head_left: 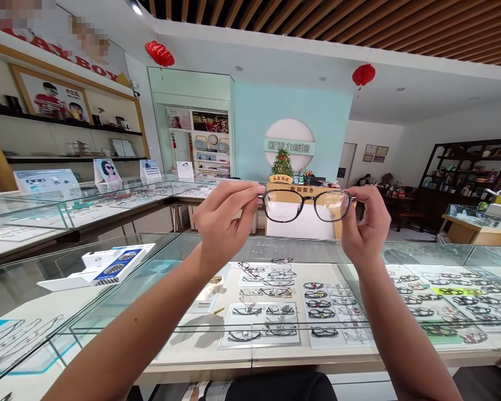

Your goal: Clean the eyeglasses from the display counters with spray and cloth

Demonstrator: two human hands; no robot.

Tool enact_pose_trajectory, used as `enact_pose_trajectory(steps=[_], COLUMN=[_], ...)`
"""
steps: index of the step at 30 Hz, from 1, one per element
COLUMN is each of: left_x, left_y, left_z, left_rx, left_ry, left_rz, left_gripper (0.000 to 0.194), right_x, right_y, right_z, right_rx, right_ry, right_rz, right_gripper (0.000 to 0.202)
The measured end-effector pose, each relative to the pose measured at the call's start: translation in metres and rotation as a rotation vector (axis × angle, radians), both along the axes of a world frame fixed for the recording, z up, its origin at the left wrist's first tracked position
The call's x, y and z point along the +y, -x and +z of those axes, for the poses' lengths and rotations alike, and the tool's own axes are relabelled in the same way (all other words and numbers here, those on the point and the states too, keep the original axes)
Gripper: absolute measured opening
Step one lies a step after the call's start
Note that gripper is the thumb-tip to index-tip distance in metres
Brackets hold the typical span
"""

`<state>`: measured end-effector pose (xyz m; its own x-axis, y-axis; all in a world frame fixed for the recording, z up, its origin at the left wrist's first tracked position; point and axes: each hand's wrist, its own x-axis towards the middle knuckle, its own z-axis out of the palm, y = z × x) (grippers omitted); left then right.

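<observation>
Glasses (309, 199) lie directly between my two sets of fingers, long axis running level from one to the other. Left fingers (242, 201) pinch one outer end, right fingers (362, 195) the opposite end; neither is nearer. Temples: cannot tell their run. Worktop (192, 356), a glass display case, sits below my fingers, apart from the glasses.

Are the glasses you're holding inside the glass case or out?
Out: the left hand and right hand hold the glasses up above the display case.
</observation>
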<state>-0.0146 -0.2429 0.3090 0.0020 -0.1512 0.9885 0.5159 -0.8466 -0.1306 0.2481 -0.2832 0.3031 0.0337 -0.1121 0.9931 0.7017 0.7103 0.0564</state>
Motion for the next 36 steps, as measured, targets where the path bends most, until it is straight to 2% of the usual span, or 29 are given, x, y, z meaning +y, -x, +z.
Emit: enact_pose_trajectory(steps=[4,6,14,19,21,29,32,36], left_x=[0.001,0.002,0.011,0.009,0.01,0.021,0.023,0.022], left_y=[-0.003,-0.005,-0.004,0.007,0.014,0.036,0.038,0.039], left_z=[0.006,0.009,0.012,0.006,0.0,-0.028,-0.032,-0.033], left_rx=[0.002,-0.007,-0.115,-0.094,-0.111,-0.216,-0.221,-0.204], left_ry=[-0.197,-0.245,-0.188,-0.23,-0.196,0.128,0.19,0.194], left_rz=[0.041,0.044,0.085,0.015,-0.003,-0.087,-0.133,-0.155], left_gripper=[0.014,0.015,0.01,0.016,0.018,0.014,0.016,0.013], right_x=[-0.001,-0.001,0.011,0.012,0.011,0.012,0.016,0.022], right_y=[0.003,0.004,0.007,0.019,0.026,0.052,0.055,0.056], right_z=[0.003,0.004,0.003,-0.001,-0.003,-0.012,-0.015,-0.022], right_rx=[0.025,0.048,0.152,0.152,0.12,0.02,0.029,0.081], right_ry=[-0.056,-0.04,0.018,0.061,0.072,0.112,0.107,0.167], right_rz=[0.0,0.024,0.063,0.145,0.16,0.175,0.196,0.26], right_gripper=[0.014,0.016,0.015,0.013,0.011,0.007,0.006,0.005])
